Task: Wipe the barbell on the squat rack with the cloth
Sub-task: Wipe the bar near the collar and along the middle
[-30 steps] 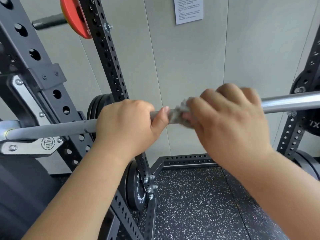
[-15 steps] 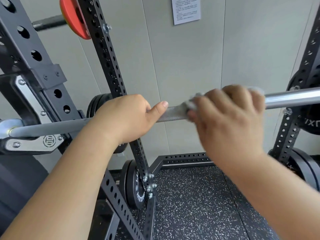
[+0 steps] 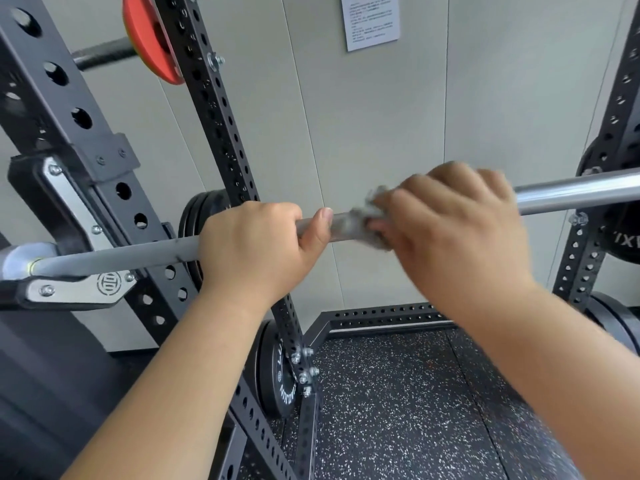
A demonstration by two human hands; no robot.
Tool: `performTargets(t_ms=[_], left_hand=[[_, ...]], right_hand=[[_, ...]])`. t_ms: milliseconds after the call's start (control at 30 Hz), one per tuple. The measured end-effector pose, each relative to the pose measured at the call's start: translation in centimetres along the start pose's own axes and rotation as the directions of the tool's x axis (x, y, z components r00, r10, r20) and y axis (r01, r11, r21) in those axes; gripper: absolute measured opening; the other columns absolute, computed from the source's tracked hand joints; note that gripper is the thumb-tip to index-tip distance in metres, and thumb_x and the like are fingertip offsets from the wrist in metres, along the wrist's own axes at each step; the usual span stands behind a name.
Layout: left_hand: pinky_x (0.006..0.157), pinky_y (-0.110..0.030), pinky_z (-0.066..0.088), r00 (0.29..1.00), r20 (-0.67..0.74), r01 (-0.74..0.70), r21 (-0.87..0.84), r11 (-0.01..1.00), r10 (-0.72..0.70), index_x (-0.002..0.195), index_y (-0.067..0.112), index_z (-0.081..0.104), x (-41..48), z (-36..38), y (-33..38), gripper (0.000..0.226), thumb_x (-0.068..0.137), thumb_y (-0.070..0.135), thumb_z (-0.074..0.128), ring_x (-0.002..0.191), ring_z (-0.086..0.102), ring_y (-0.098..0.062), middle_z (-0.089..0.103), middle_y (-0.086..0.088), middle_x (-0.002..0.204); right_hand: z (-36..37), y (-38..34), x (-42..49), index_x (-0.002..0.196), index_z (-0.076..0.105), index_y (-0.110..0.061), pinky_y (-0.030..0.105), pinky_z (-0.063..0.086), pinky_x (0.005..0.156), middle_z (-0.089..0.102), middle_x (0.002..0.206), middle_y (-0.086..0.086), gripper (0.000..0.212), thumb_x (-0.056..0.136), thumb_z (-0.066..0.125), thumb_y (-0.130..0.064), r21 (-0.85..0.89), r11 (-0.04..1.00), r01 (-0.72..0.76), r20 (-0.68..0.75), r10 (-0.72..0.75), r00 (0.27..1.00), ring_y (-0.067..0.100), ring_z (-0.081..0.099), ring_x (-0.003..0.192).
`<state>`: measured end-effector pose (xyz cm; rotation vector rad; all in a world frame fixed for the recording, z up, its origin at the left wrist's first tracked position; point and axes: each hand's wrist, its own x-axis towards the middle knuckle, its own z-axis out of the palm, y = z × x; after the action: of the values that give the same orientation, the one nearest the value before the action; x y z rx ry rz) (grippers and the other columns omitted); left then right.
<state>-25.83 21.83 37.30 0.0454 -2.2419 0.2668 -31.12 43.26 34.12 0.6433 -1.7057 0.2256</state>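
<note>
A grey steel barbell [image 3: 114, 256] runs across the view, resting on the rack's hook [image 3: 79, 289] at the left. My left hand [image 3: 256, 247] grips the bar from above, thumb stretched along it toward the right. Just right of that thumb, my right hand [image 3: 450, 230] holds a crumpled grey cloth [image 3: 367, 223] wrapped around the bar; only the cloth's left part shows past my fingers. The bar's shiny stretch [image 3: 575, 195] continues right of that hand.
Black perforated rack uprights [image 3: 221, 133] stand left and at the right edge [image 3: 595, 216]. Black weight plates [image 3: 277, 375] hang low on the rack, and an orange plate [image 3: 149, 39] sits up high. Speckled rubber floor [image 3: 398, 410] lies below, a wall with a paper notice [image 3: 370, 20] behind.
My right hand slid the cloth right along the bar, then back left, close to my left thumb. The left hand kept its grip.
</note>
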Motion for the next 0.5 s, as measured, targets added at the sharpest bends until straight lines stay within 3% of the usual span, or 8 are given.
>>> performTargets(t_ms=[67,133,267,367,500], left_hand=[[0.049,-0.024,0.019,0.998,-0.060,-0.016,-0.041,0.999,0.014,0.057,0.016,0.045,-0.3,0.4,-0.3,0.064,0.099,0.060,0.024,0.043,0.039,-0.029,0.039,0.003,0.048],[0.051,-0.030,0.021,0.990,-0.142,-0.030,-0.085,0.996,0.018,0.061,0.018,0.045,-0.8,0.9,-0.2,0.058,0.102,0.055,0.026,0.049,0.041,-0.027,0.041,0.004,0.053],[0.065,-0.039,0.030,0.982,-0.188,-0.021,-0.106,0.994,0.001,0.074,0.020,0.049,-1.5,1.3,0.2,0.042,0.103,0.045,0.033,0.065,0.044,-0.026,0.049,0.006,0.067],[0.065,-0.040,0.032,0.978,-0.205,-0.071,-0.131,0.989,0.044,0.078,0.021,0.053,-1.7,1.4,-0.4,0.050,0.108,0.043,0.020,0.067,0.046,-0.025,0.053,0.006,0.072],[0.064,-0.041,0.036,0.962,-0.252,-0.145,-0.160,0.976,0.102,0.084,0.018,0.061,-1.7,1.9,-1.1,0.052,0.109,0.040,0.021,0.069,0.049,-0.023,0.058,0.005,0.076]], right_hand=[[-0.3,1.1,0.2,0.085,0.066,-0.017,0.045,0.041,0.077,0.067,0.081,-0.001,0.039,0.108,0.046,-0.040,0.008,0.991,-0.134,-0.012,0.134,0.991,0.033,0.062,0.087],[-0.3,-0.8,-0.2,0.089,0.068,-0.018,0.047,0.041,0.084,0.069,0.088,-0.002,0.037,0.108,0.047,-0.042,-0.013,0.979,-0.206,-0.018,0.205,0.979,0.034,0.062,0.094],[0.4,-3.4,-1.0,0.122,0.071,-0.024,0.046,0.042,0.092,0.072,0.112,-0.008,0.025,0.103,0.059,-0.036,-0.016,0.999,-0.029,0.016,0.029,0.999,0.032,0.064,0.104],[0.2,-0.9,-0.2,0.114,0.072,-0.024,0.044,0.040,0.084,0.071,0.100,-0.006,0.031,0.103,0.057,-0.049,0.017,0.998,0.062,0.061,-0.063,0.996,0.032,0.062,0.096],[0.4,-2.3,0.4,0.099,0.073,-0.021,0.046,0.039,0.083,0.069,0.090,-0.003,0.045,0.104,0.048,-0.059,0.051,0.992,-0.116,0.029,0.115,0.993,0.034,0.061,0.092]])
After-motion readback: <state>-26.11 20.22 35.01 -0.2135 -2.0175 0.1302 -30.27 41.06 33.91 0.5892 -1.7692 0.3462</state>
